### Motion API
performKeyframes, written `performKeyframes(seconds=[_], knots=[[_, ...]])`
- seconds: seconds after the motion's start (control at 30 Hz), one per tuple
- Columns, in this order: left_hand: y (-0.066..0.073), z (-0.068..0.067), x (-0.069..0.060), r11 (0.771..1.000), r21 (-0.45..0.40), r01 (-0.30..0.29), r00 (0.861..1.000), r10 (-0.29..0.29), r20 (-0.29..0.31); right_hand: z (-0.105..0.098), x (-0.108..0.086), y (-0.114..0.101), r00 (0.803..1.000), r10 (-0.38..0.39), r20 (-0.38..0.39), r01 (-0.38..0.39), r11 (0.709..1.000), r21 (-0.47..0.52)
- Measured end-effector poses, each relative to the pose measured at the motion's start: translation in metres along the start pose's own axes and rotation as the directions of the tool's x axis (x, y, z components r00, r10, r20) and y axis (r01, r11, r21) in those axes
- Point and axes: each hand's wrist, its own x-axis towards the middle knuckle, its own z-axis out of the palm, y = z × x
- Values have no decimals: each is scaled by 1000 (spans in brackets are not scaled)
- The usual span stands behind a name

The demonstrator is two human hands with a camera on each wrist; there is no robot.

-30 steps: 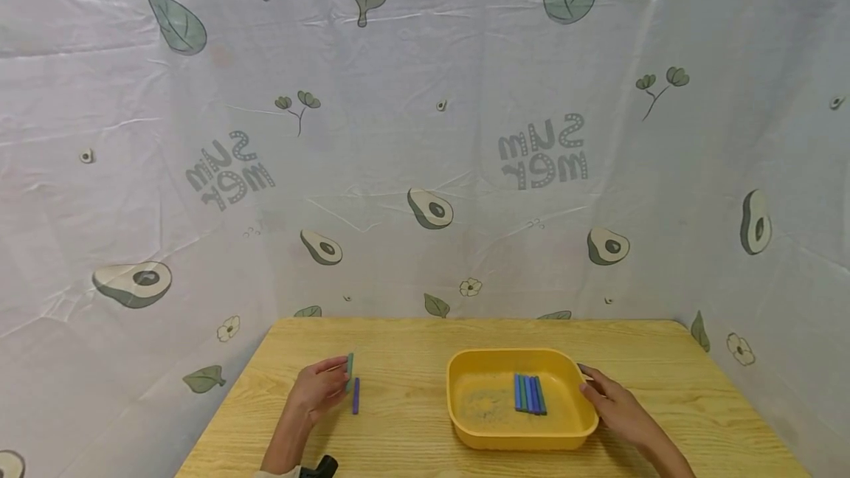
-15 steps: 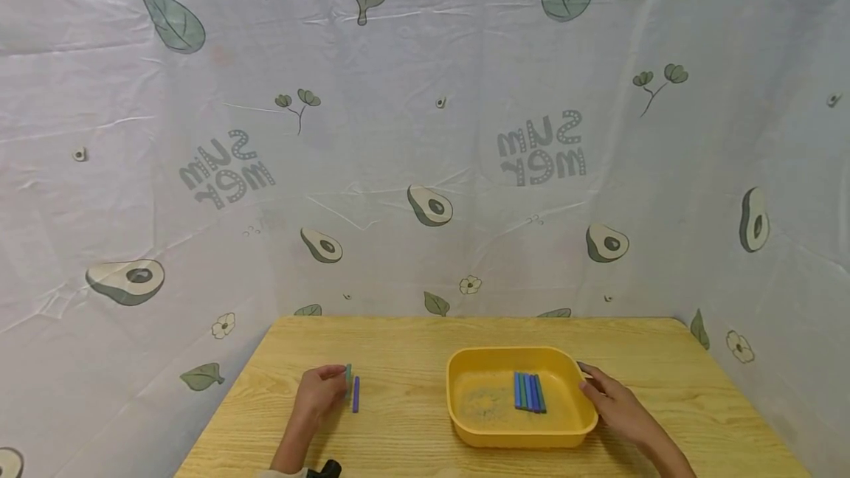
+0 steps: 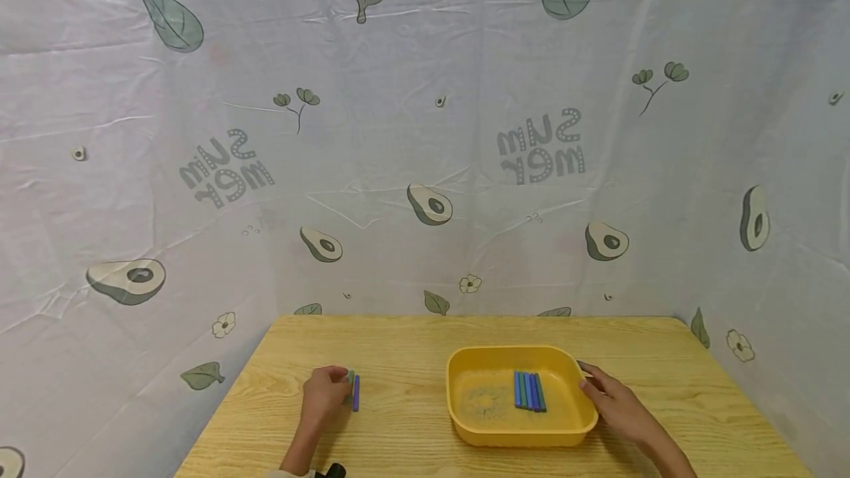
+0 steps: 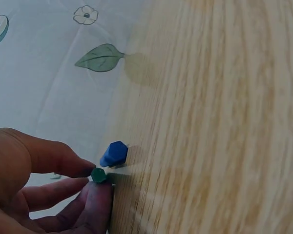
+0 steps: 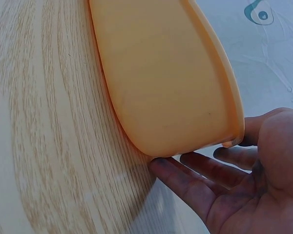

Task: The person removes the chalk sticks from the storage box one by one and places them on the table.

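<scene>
Green stick [image 4: 98, 175] pinched by left hand [image 3: 325, 394]; right hand [image 3: 614, 408] on tub [image 3: 521, 440]

The left thumb and fingers grasp the green stick just beside the blue stick [image 3: 356, 394], over the table [image 3: 405, 419]; in the head view the hand covers much of it, the left wrist view shows only its end, and whether it touches the table I cannot tell; the right hand grips the tub's right end, thumb at the rim, fingers along the outer wall; in the tub lies a row of sticks [image 3: 529, 392], blue and green, beside a dusty smudge [image 3: 485, 403]; both forearms [image 3: 657, 445] run out of frame.
</scene>
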Motion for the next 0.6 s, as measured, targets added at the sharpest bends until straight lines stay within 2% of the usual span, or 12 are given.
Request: performKeyframes(seconds=[0.27,0.4,0.6], knots=[[3,0,-4,997,69,-46,999,45,24,1,1,-3,1000,15,0,-15,1000,-15],[3,0,-4,995,82,-48,998,45,33,0,1,-5,1000,24,4,-24,999,-25],[4,1,-2,997,75,-20,999,17,41,-1,2,-6,999,38,7,-37,998,-58]])
